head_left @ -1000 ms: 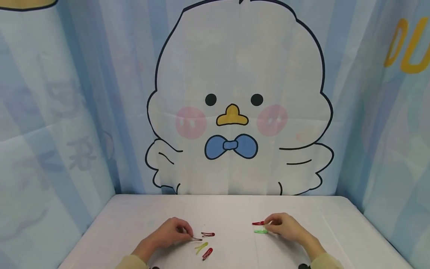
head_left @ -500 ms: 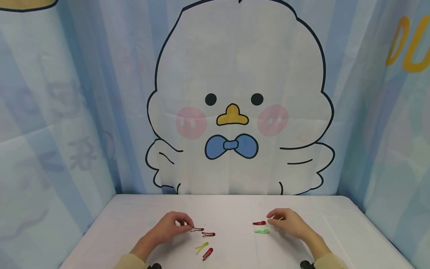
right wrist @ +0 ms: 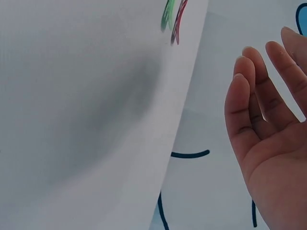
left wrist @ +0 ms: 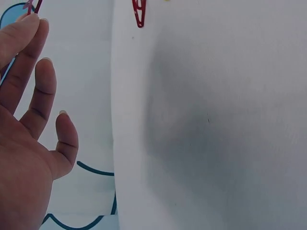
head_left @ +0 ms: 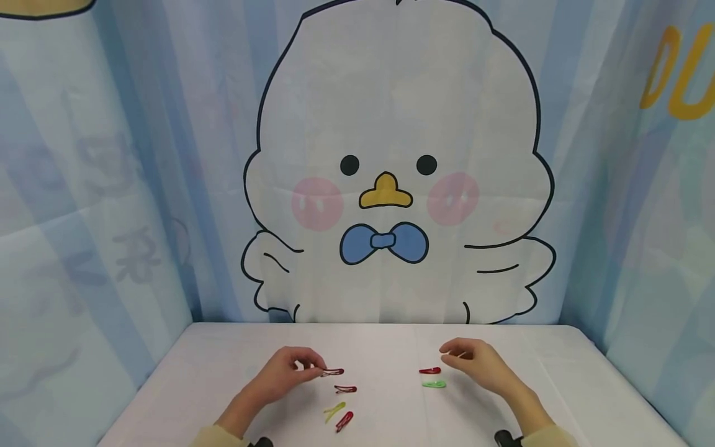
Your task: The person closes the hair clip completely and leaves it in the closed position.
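Note:
Between thumb and forefinger my left hand [head_left: 290, 372] pinches a dark red snap hair clip [head_left: 335, 372], raised off the table; in the left wrist view its end sticks out past the fingertips [left wrist: 42, 26]. Below it on the table lie another dark red hair clip [head_left: 346, 389], a yellow-green one [head_left: 334, 410] and a red one [head_left: 344, 421]. My right hand [head_left: 479, 365] hovers with relaxed fingers and holds nothing. Nearest to it, on its left, are a red hair clip [head_left: 430, 370] and a green hair clip [head_left: 434, 384], lying one behind the other.
A white table [head_left: 385, 347] carries all the clips, its far edge meeting a curtain [head_left: 385, 285] printed with a cartoon duck. More curtain hangs at both sides. Black wrist devices [head_left: 505, 438] show near the sleeves.
My left hand has lifted its hair clip up and away, past the other dark red one. My right hand has drawn off from the red and green clips and risen; those clips stay put.

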`<state>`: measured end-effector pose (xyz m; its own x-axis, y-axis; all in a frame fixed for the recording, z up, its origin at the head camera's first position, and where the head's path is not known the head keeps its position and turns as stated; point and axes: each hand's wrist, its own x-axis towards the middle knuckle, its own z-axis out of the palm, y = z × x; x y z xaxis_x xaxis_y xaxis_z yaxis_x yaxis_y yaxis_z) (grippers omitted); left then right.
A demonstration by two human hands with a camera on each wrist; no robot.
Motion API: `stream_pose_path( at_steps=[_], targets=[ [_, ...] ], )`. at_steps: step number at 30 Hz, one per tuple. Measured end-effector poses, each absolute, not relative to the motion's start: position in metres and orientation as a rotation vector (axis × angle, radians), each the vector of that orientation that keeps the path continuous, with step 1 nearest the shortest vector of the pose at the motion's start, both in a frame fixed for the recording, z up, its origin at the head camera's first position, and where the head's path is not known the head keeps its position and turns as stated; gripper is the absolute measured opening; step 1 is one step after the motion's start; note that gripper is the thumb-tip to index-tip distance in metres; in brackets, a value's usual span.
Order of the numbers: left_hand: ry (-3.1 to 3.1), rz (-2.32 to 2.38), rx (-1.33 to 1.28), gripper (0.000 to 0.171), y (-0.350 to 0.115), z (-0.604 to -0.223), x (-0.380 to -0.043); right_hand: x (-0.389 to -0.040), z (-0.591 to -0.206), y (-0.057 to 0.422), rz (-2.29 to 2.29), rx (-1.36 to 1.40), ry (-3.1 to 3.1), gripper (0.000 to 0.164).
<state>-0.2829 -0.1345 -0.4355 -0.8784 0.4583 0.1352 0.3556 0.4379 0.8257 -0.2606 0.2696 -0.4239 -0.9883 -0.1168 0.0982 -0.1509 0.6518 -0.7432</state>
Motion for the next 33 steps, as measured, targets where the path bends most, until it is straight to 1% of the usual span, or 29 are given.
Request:
stream_pose_path(
  at_steps=[5, 12, 20, 26, 33],
  targets=[
    [2.543, 1.488, 0.738, 0.006, -0.13, -0.432, -0.276, -0.256, -0.418, 0.262, 1.31, 0.262, -2.78, 0.023],
    [2.557, 1.51, 0.74, 0.008, -0.123, -0.427, -0.267, -0.25, -0.414, 0.253, 1.335, 0.307, -2.736, 0.02],
    [2.544, 1.616, 0.696, 0.011, -0.116, -0.42, -0.256, -0.24, -0.407, 0.241, 1.406, 0.377, -2.664, 0.024],
    [2.534, 1.69, 0.667, 0.011, -0.11, -0.417, -0.25, -0.23, -0.406, 0.232, 1.427, 0.455, -2.583, 0.022],
    [2.532, 1.739, 0.704, 0.011, -0.102, -0.413, -0.244, -0.221, -0.405, 0.216, 1.425, 0.542, -2.519, 0.02]
  ],
)
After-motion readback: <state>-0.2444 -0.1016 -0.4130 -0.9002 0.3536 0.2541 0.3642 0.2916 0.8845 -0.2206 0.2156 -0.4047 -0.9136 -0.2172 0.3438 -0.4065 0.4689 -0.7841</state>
